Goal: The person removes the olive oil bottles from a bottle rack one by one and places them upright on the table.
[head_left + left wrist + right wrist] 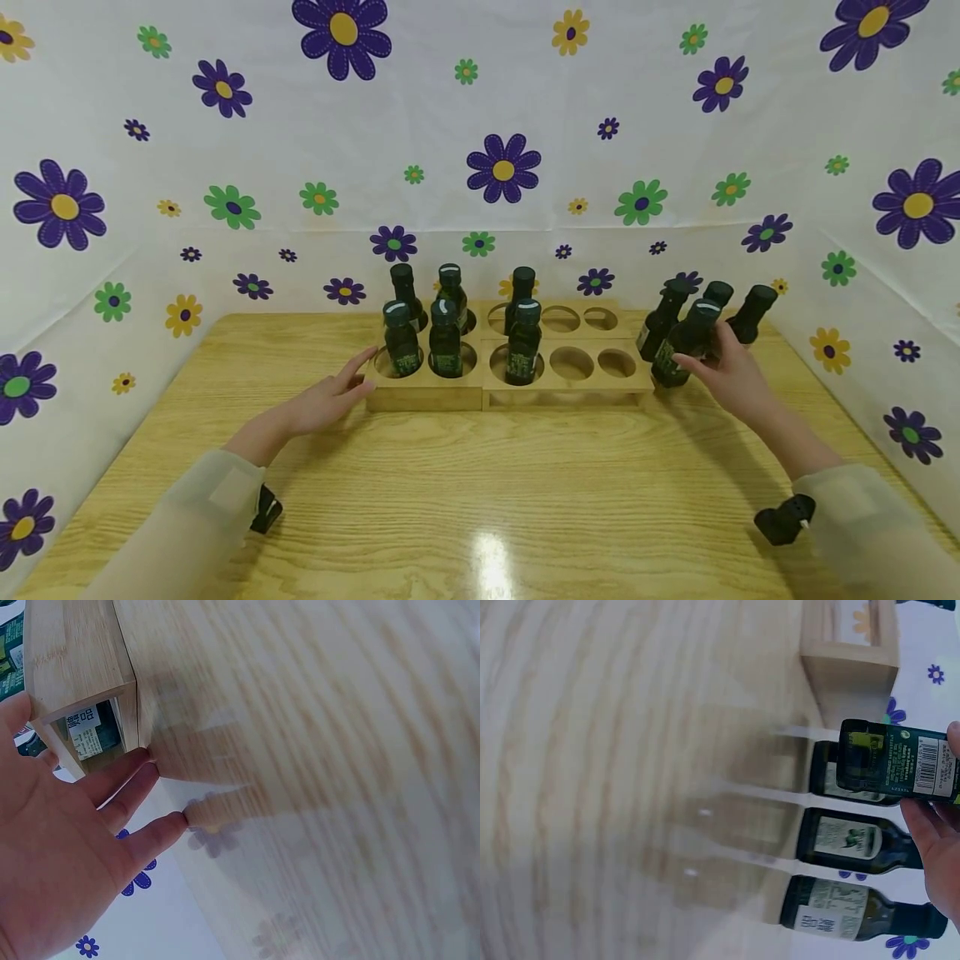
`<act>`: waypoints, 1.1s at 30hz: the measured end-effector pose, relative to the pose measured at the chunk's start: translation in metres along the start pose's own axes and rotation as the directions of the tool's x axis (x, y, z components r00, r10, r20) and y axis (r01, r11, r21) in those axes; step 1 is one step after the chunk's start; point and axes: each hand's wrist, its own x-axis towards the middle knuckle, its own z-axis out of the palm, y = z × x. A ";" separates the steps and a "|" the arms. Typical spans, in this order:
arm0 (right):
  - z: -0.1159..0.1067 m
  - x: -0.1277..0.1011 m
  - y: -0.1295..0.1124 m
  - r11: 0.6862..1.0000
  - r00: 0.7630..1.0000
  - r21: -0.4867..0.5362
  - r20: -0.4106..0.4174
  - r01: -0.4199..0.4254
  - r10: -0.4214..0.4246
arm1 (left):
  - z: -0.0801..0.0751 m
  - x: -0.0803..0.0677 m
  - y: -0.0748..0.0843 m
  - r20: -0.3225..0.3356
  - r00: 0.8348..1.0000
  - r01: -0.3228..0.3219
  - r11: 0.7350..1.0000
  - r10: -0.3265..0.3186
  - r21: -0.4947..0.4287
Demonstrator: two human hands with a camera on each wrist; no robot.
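Six bottles: dark green glass, black-capped, stood in the holes of the pale wooden rack with round holes; four holes at its right showed bare.
Held bottle: the dark green glass bottle with a printed label leaned just right of the rack, lifted clear of the table in the right wrist view.
Right hand: fingers curled round that bottle.
Loose bottles: three more stood close behind it on the light wood-grain table.
Left hand: fingers straight and spread, tips touching the rack's left end, holding nothing.
Surround: white cloth printed with purple, green and yellow flowers.
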 end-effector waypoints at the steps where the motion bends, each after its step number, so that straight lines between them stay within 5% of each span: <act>1: 0.001 0.000 0.003 1.000 1.000 0.004 -0.001 0.001 -0.001 | 0.000 0.000 0.000 0.000 1.000 0.001 1.000 -0.001 0.001; 33: 0.014 0.009 0.014 0.996 0.997 0.048 0.006 -0.077 0.077 | -0.001 -0.001 0.001 0.003 1.000 0.006 1.000 -0.006 0.007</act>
